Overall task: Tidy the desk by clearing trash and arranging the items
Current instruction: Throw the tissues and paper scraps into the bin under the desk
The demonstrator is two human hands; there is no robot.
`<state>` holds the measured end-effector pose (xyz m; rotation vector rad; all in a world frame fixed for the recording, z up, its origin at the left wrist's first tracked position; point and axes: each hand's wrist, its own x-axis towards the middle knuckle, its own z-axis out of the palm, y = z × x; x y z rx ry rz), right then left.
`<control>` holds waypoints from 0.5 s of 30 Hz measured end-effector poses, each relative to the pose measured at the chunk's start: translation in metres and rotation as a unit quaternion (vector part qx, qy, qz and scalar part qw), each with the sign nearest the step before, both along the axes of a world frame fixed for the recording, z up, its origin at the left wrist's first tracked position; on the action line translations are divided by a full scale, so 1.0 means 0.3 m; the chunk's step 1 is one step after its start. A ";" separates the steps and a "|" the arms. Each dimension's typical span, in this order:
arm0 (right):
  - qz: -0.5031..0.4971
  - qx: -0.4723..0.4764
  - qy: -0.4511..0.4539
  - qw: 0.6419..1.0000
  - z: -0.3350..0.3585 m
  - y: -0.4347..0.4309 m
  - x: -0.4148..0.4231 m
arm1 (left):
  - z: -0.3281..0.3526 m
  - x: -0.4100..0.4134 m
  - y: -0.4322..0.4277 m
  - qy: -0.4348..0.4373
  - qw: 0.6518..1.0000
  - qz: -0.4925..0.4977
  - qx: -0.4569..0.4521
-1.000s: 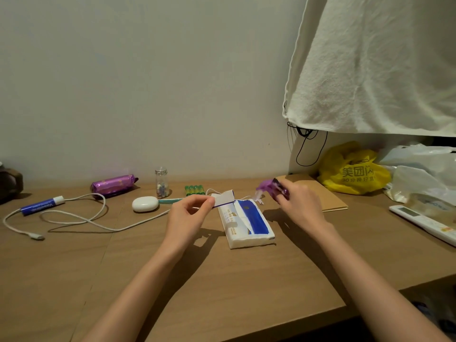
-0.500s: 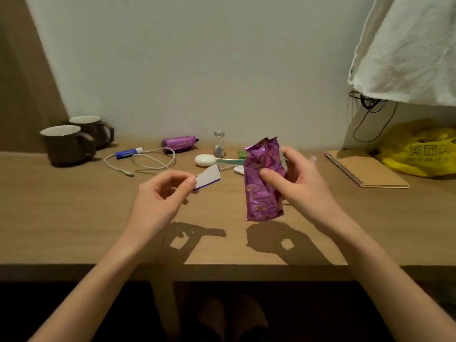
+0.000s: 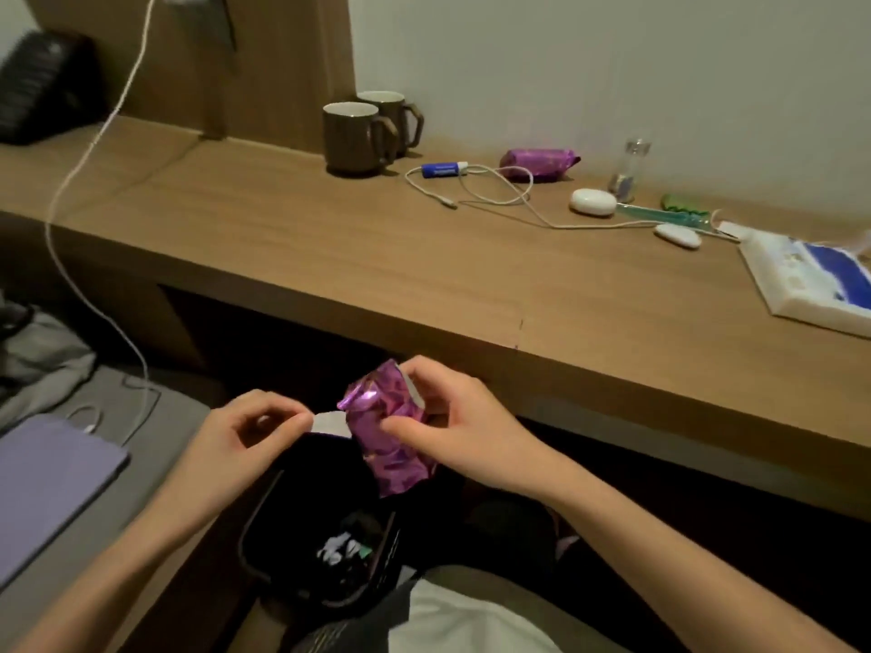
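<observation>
Wrapper: purple foil wrapper (image 3: pixel 391 445), long axis roughly upright, directly above the bin (image 3: pixel 257 509), gripped in the right hand (image 3: pixel 452 431).
Slip: white paper slip (image 3: pixel 332 422), pinched by the left hand (image 3: pixel 245 435) over the bin's far rim.
Drop line: bin lies straight below both hands, the right hand nearer its middle.
Counts: two wrappers, the second wrapper (image 3: pixel 537 163) on the surface (image 3: pixel 424 285) beyond the bin; two mugs (image 3: pixel 349 139); one bin.

At 6 o'clock the right hand (image 3: pixel 462 431) is gripping a purple wrapper (image 3: pixel 386 445) over the bin (image 3: pixel 301 534). At 8 o'clock the left hand (image 3: pixel 245 435) is pinching a white slip (image 3: pixel 330 422). On the desk (image 3: pixel 330 256), mugs (image 3: pixel 351 136) are standing at 12 o'clock.
</observation>
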<state>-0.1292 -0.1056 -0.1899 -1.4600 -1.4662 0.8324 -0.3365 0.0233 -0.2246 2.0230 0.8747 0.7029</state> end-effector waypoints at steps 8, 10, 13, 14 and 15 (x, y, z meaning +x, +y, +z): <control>-0.023 -0.182 -0.028 0.983 -0.400 0.192 -0.063 | -0.404 -0.082 0.137 0.167 0.979 0.076 -0.090; -0.056 -0.235 0.000 0.970 -0.504 0.238 -0.068 | -0.502 -0.069 0.183 0.201 0.968 0.074 -0.134; -0.111 -0.318 0.053 0.940 -0.646 0.306 -0.079 | -0.639 -0.050 0.239 0.248 0.945 0.085 -0.194; -0.125 -0.341 0.069 0.929 -0.688 0.326 -0.087 | -0.680 -0.046 0.253 0.264 0.938 0.097 -0.205; -0.136 -0.360 0.080 0.919 -0.726 0.343 -0.097 | -0.715 -0.043 0.265 0.279 0.930 0.111 -0.212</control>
